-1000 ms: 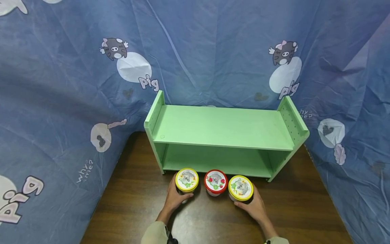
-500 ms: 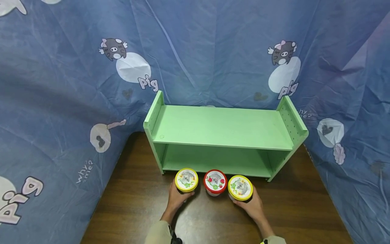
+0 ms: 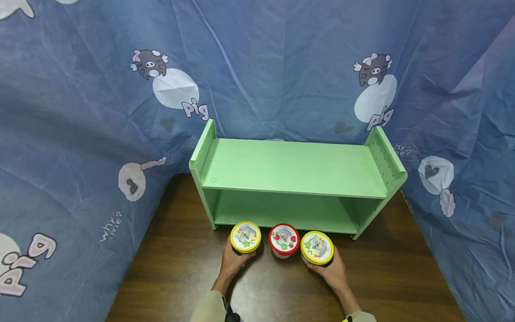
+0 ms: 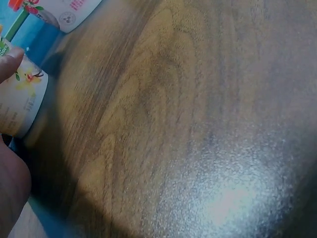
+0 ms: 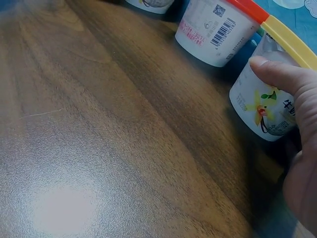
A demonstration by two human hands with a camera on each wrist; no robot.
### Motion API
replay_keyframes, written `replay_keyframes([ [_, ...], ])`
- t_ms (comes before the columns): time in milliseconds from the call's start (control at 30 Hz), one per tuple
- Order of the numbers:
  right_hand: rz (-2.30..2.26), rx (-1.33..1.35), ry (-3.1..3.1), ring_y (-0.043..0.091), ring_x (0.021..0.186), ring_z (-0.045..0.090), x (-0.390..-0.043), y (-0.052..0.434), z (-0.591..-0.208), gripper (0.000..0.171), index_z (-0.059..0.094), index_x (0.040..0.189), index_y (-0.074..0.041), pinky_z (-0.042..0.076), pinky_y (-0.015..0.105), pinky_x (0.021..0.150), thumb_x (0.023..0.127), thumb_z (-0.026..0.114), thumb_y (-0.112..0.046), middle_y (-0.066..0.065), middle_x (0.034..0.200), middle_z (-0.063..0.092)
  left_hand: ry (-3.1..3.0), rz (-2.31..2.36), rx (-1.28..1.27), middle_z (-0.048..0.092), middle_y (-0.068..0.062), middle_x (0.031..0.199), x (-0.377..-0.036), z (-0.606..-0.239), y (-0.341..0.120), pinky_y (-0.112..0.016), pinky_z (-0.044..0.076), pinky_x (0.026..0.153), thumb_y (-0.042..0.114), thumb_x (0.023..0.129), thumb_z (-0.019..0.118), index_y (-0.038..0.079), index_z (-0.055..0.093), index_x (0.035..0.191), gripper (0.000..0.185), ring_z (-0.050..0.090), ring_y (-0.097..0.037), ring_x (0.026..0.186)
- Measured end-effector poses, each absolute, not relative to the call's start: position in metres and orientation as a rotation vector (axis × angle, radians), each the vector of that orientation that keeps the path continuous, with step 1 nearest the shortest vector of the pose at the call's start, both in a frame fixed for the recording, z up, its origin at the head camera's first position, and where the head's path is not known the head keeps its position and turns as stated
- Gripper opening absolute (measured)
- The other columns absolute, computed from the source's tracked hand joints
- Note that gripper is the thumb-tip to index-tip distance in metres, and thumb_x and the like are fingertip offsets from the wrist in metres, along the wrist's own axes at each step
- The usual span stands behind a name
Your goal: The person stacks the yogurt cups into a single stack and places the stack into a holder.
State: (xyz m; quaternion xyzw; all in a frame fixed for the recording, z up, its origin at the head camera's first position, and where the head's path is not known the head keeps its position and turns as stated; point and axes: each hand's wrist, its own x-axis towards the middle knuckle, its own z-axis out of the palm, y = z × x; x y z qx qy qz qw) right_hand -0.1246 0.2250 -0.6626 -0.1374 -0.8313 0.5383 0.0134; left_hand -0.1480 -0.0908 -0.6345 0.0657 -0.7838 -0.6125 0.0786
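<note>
Three lidded tubs stand in a row on the brown table, just in front of the green shelf. My left hand (image 3: 232, 263) grips the left yellow-lidded tub (image 3: 246, 237) from its outer side, thumb across the front. On the right, my right hand (image 3: 335, 271) holds the other yellow-lidded tub (image 3: 317, 247); its thumb lies on the white, flower-printed wall in the right wrist view. Between them is a red-lidded tub (image 3: 284, 239), touched by neither hand in the head view. The fingers behind both held tubs are mostly hidden.
The green two-level shelf (image 3: 289, 167) stands behind the tubs, with raised side panels. A blue cloth (image 3: 257, 67) printed with pigs hangs around the back and sides of the table (image 3: 281, 295). Light glares off the tabletop near the front.
Both hands keep their hold on the yellow-lidded tubs. The left wrist and sleeve have shifted slightly to the right; the tubs stay practically where they were.
</note>
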Motion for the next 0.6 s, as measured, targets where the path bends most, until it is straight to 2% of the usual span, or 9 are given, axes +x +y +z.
replay_keyframes([
  [167,1.675,-0.423,-2.562,0.027,0.128,0.046,-0.125,0.224,-0.664,0.098,0.04,0.14,-0.007,0.032,0.047,0.111,0.058,0.092,-0.018,0.018,0.137,0.053,-2.356,-1.845,0.211,0.064,-0.016,0.122,-0.147,-0.629,-0.093,-0.03,0.036,0.107,0.003,0.055,0.089,0.001,0.051,0.132,0.086,0.055,-0.024,0.117],
  [300,1.673,-0.433,-2.551,0.024,0.125,0.047,-0.125,0.224,-0.665,0.095,0.043,0.137,-0.008,0.033,0.045,0.109,0.057,0.092,-0.017,0.017,0.134,0.055,-2.38,-1.813,0.211,0.065,-0.016,0.121,-0.148,-0.631,-0.094,-0.028,0.039,0.103,0.004,0.055,0.09,0.001,0.051,0.132,0.086,0.055,-0.022,0.113],
  [467,1.675,-0.442,-2.541,0.019,0.12,0.047,-0.125,0.223,-0.665,0.093,0.044,0.136,-0.008,0.034,0.04,0.107,0.056,0.093,-0.016,0.015,0.132,0.057,-2.394,-1.794,0.23,0.064,-0.014,0.122,-0.157,-0.658,-0.096,-0.025,0.041,0.098,0.006,0.054,0.091,0.005,0.05,0.134,0.09,0.055,-0.018,0.11],
  [600,1.667,-0.438,-2.53,0.011,0.115,0.047,-0.124,0.223,-0.665,0.092,0.046,0.135,-0.008,0.035,0.034,0.104,0.056,0.093,-0.015,0.013,0.13,0.059,-2.373,-1.824,0.214,0.064,-0.011,0.124,-0.16,-0.672,-0.098,-0.032,0.04,0.102,0.012,0.054,0.093,0.009,0.049,0.136,0.093,0.055,-0.019,0.112],
])
